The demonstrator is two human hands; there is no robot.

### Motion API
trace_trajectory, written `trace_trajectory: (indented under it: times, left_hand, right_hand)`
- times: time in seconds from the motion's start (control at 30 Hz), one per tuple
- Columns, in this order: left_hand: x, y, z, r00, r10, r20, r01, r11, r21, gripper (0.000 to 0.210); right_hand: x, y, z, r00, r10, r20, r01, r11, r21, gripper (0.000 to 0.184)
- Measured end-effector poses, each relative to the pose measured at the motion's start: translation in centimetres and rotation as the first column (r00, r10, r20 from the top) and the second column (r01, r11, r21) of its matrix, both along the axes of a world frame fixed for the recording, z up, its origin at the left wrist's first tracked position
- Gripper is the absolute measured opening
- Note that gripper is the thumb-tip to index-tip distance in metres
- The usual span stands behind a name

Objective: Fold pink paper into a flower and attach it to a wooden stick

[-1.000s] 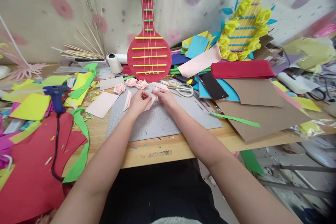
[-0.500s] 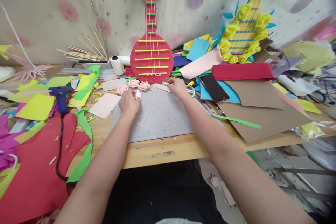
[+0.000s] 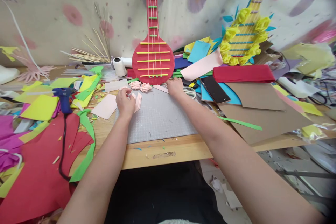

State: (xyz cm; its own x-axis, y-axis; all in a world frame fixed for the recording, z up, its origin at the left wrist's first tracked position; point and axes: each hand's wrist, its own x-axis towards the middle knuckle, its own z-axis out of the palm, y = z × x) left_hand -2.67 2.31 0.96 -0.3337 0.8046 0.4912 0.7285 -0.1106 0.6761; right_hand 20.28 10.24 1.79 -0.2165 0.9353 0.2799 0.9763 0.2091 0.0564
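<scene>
My left hand [image 3: 125, 103] is over the left part of the grey cutting mat [image 3: 160, 119], fingers bent and a little apart. Beside its thumb lie folded pink paper pieces [image 3: 138, 102]. Pink paper flowers [image 3: 145, 87] sit just beyond it, one partly hidden by the fingers. At the mat's back edge, my right hand [image 3: 174, 86] has its fingers closed at the right end of a pink paper strip [image 3: 160, 88]; the fingertips are partly hidden. Right of that hand are the pale looped handles of scissors [image 3: 190, 92]. A red paper lute with yellow bars [image 3: 153, 63] stands behind the flowers.
A blue glue gun [image 3: 64, 100] lies at left among paper scraps, by red sheets [image 3: 44, 154]. Thread spool [image 3: 119, 67] and sticks [image 3: 89, 56] stand behind. At right are a phone [image 3: 215, 89], brown cardboard [image 3: 265, 122] and a yellow flowered instrument [image 3: 243, 38].
My left hand has shifted slightly left and its fingers have lifted off the folded pink pieces, which now show more. My right hand's fingers have lowered near the strip. The view has tilted slightly.
</scene>
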Motion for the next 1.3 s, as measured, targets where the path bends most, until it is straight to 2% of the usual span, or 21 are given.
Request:
trace_trajectory:
  times: [0.2, 0.37, 0.43, 0.47, 0.5, 0.53, 0.6, 0.63, 0.67, 0.73, 0.77, 0.8, 0.87, 0.9, 0.97, 1.0, 1.03, 1.1, 1.13, 1.2, 1.3]
  left_hand:
    - [0.7, -0.2, 0.1, 0.999, -0.052, 0.009, 0.051, 0.998, 0.035, 0.019]
    - [1.5, -0.7, 0.2, 0.996, -0.092, 0.003, 0.092, 0.995, 0.03, 0.02]
    - [1.9, -0.8, 0.3, 0.993, -0.115, 0.028, 0.115, 0.993, 0.001, 0.021]
    - [2.1, -0.9, 0.4, 0.99, -0.129, 0.063, 0.13, 0.991, -0.009, 0.022]
    - [2.3, -0.9, 0.4, 0.981, -0.149, 0.121, 0.152, 0.988, -0.011, 0.023]
    - [2.5, -0.9, 0.5, 0.963, -0.174, 0.205, 0.178, 0.984, -0.002, 0.024]
    - [3.0, -0.9, 0.8, 0.86, -0.249, 0.445, 0.257, 0.965, 0.042, 0.026]
    - [3.2, -0.9, 1.0, 0.76, -0.288, 0.583, 0.309, 0.949, 0.065, 0.026]
    - [3.5, -1.0, 1.2, 0.628, -0.32, 0.71, 0.376, 0.923, 0.083, 0.025]
    - [4.0, -1.1, 1.4, 0.353, -0.325, 0.877, 0.526, 0.845, 0.101, 0.024]
    - [4.2, -1.2, 1.5, 0.253, -0.305, 0.918, 0.59, 0.801, 0.104, 0.026]
    - [4.5, -1.3, 1.5, 0.189, -0.278, 0.942, 0.632, 0.768, 0.1, 0.026]
    - [4.9, -1.4, 1.3, 0.146, -0.199, 0.969, 0.641, 0.765, 0.061, 0.022]
    - [5.1, -1.4, 1.2, 0.143, -0.145, 0.979, 0.621, 0.783, 0.026, 0.021]
    - [5.3, -1.4, 1.1, 0.148, -0.042, 0.988, 0.571, 0.819, -0.05, 0.022]
    - [5.3, -1.4, 1.0, 0.153, -0.009, 0.988, 0.56, 0.825, -0.079, 0.023]
    - [5.3, -1.4, 1.0, 0.159, 0.005, 0.987, 0.558, 0.824, -0.094, 0.024]
    - [5.2, -1.4, 1.1, 0.168, 0.003, 0.986, 0.565, 0.819, -0.099, 0.023]
    - [5.2, -1.4, 1.2, 0.169, -0.002, 0.986, 0.571, 0.815, -0.096, 0.023]
    - [5.0, -1.5, 1.4, 0.158, -0.016, 0.987, 0.595, 0.799, -0.082, 0.021]
    - [4.8, -1.6, 1.7, 0.116, -0.037, 0.993, 0.645, 0.763, -0.047, 0.019]
  right_hand:
    - [1.1, -1.0, -0.7, 0.989, 0.023, -0.146, -0.009, 0.995, 0.095, 0.03]
    - [1.5, -2.1, 0.5, 0.908, 0.088, -0.41, -0.036, 0.991, 0.132, 0.029]
    - [1.0, -2.3, 1.5, 0.825, 0.102, -0.557, -0.04, 0.992, 0.122, 0.028]
    - [0.6, -2.3, 2.0, 0.75, 0.092, -0.655, -0.036, 0.994, 0.099, 0.027]
    - [0.1, -2.3, 2.5, 0.639, 0.084, -0.765, -0.053, 0.996, 0.066, 0.026]
    - [-0.5, -2.4, 2.9, 0.493, 0.068, -0.867, -0.095, 0.995, 0.024, 0.024]
    - [-1.8, -2.8, 3.4, 0.204, -0.016, -0.979, -0.25, 0.966, -0.068, 0.022]
    - [-2.4, -3.1, 3.5, 0.101, -0.085, -0.991, -0.35, 0.93, -0.115, 0.021]
    - [-3.0, -3.6, 3.4, 0.039, -0.162, -0.986, -0.438, 0.884, -0.163, 0.019]
    - [-4.1, -4.6, 2.9, 0.001, -0.273, -0.962, -0.552, 0.802, -0.228, 0.017]
    - [-4.5, -5.1, 2.6, 0.004, -0.297, -0.955, -0.579, 0.778, -0.244, 0.017]
    - [-4.9, -5.5, 2.3, 0.032, -0.309, -0.95, -0.602, 0.753, -0.265, 0.016]
    - [-5.0, -5.8, 1.8, 0.124, -0.256, -0.959, -0.625, 0.73, -0.276, 0.016]
    - [-4.8, -5.6, 1.6, 0.191, -0.203, -0.96, -0.601, 0.75, -0.278, 0.016]
    - [-4.0, -4.6, 1.4, 0.371, -0.073, -0.926, -0.426, 0.872, -0.24, 0.016]
    - [-3.5, -4.0, 1.2, 0.489, -0.03, -0.872, -0.305, 0.93, -0.204, 0.015]
    - [-2.9, -3.3, 1.1, 0.621, -0.015, -0.784, -0.201, 0.963, -0.177, 0.017]
    - [-2.0, -2.3, 0.8, 0.831, 0.004, -0.556, -0.09, 0.988, -0.128, 0.026]
    - [-1.8, -1.9, 0.7, 0.889, 0.009, -0.458, -0.073, 0.99, -0.122, 0.031]
    - [-1.6, -1.6, 0.3, 0.943, 0.016, -0.332, -0.066, 0.988, -0.137, 0.037]
    - [-1.9, -1.7, 0.0, 0.951, 0.022, -0.31, -0.069, 0.988, -0.14, 0.038]
